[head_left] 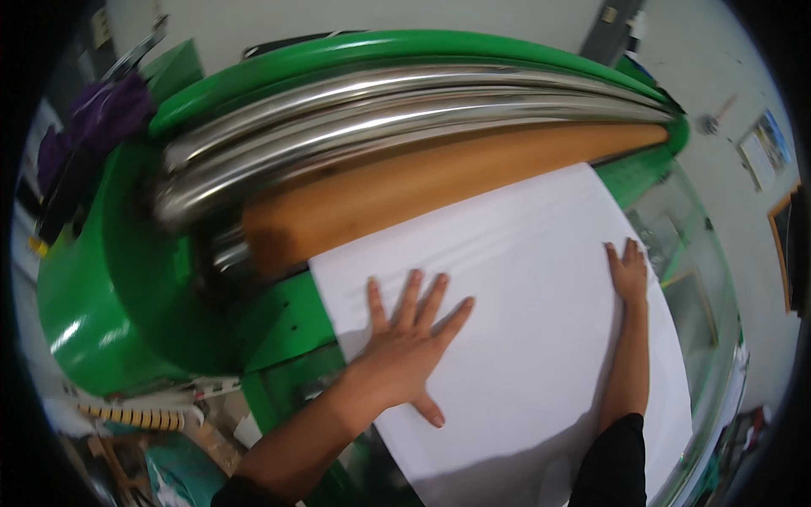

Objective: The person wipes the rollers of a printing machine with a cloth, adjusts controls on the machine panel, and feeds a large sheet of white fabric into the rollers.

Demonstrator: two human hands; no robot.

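Note:
A large white sheet (524, 338) lies on the bed of a green machine, its far edge against an orange-brown roller (397, 190). Two shiny steel rollers (405, 114) run side by side beyond it. My left hand (401, 346) is spread flat on the left part of the sheet, fingers wide apart. My right hand (627, 270) lies at the sheet's right edge with its fingers extended, holding nothing that I can see.
The green housing (101, 313) bulges at the left, with purple cloth (101, 118) above it. A glass panel (701, 313) borders the sheet on the right. A framed board (784, 245) is at the far right, and a teal bag (186, 465) lies lower left.

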